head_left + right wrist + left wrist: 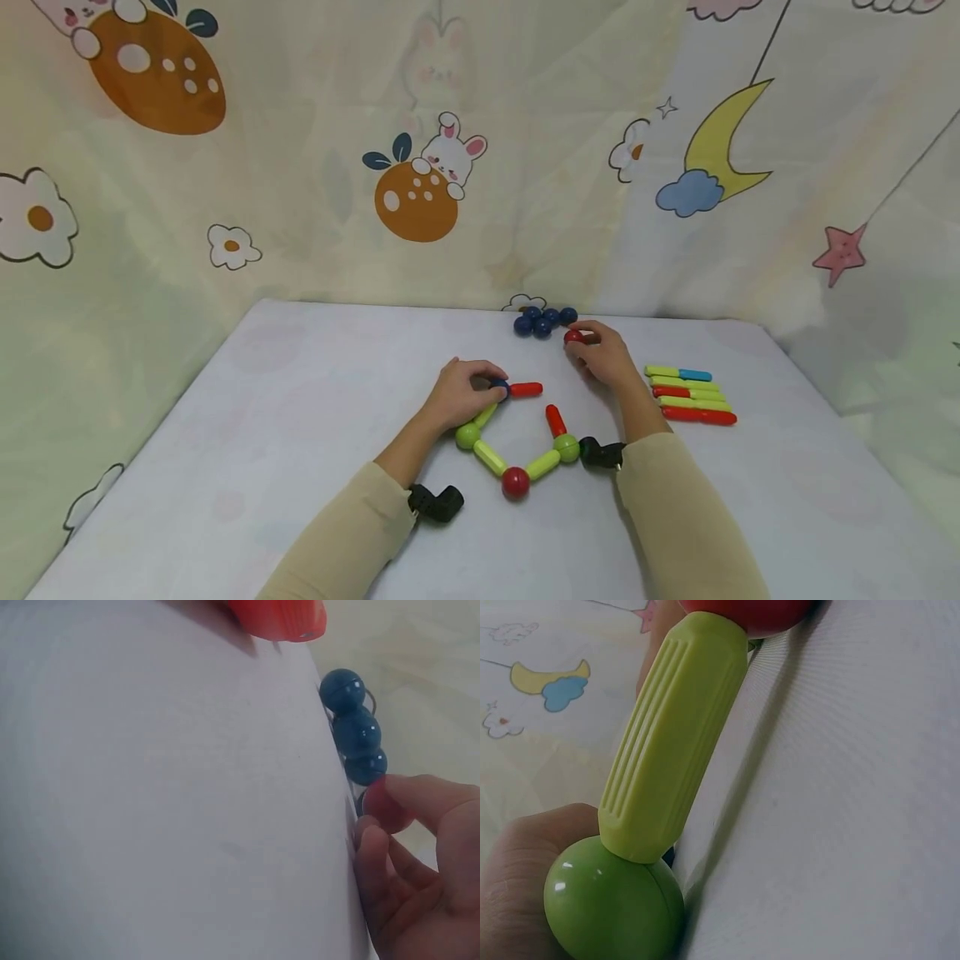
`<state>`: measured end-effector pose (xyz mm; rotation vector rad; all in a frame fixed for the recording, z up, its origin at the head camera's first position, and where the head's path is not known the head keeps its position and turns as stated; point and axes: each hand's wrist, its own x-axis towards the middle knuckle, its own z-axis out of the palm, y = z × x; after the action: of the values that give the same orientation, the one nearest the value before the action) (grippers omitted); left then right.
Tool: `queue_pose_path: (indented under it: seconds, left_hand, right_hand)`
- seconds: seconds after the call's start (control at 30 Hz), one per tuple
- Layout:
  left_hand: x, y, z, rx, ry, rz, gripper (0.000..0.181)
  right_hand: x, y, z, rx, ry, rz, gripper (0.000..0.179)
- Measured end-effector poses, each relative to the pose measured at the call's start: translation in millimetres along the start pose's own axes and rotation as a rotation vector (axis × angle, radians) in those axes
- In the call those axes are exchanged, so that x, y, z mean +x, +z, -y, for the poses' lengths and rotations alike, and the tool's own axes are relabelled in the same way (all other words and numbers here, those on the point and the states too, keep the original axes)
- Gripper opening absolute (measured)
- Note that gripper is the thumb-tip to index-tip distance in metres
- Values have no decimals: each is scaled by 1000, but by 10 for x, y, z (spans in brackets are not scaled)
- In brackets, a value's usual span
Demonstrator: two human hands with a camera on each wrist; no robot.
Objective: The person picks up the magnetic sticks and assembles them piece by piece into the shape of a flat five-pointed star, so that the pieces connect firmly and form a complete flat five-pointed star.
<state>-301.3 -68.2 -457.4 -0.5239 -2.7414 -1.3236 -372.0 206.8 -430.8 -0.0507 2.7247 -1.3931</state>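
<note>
On the white table lies an unclosed ring of rods and balls. My left hand (pixel 463 395) grips its dark blue ball (pixel 500 387), from which a red rod (pixel 527 389) points right. A yellow-green rod joins that ball to a green ball (pixel 467 436); another yellow-green rod (pixel 675 735) leads on to a red ball (pixel 515 483) at the near end. Beyond it come a further rod, a second green ball (pixel 567 448) and a red rod (pixel 556 421) with a free end. My right hand (pixel 603 354) pinches a separate red ball (pixel 386 804) between thumb and fingers, near the back edge.
Several dark blue balls (pixel 542 327) cluster at the table's back edge, just left of the right hand. Several coloured rods (pixel 693 403) lie side by side at the right. A printed cloth (pixel 300 208) hangs behind the table.
</note>
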Motion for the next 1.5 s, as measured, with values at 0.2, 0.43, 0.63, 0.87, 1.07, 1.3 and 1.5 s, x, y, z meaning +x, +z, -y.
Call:
queue_pose_path:
  seconds: [0.2,0.43,0.63,0.87,1.07,1.3,1.5]
  left_hand:
    - [-12,-6,21,-29,6,-15,22]
    - [-36,-6,37,-23,-3,-29,23]
    - [-53,-21,78,-31,11,-29,22]
    - [-82,8,80,-49,-12,-27,21]
    - [-92,34,49,-68,-3,-17,21]
    - [-71,-17,7,-60,18,-36,19]
    - [-59,-15,2,-64,19,-34,19]
  right_hand:
    - [-123,-12,7,48,-21,33,50]
    - [-281,8,-41,12,17,71,50]
    - [-388,67,-89,52,24,69,51]
    - [-456,83,-87,39,-3,77,48]
    - [-543,69,-124,9,-52,110,47]
    - [-614,86,-65,-9,-104,109,43]
    - [-649,132,-24,-64,-159,122,39]
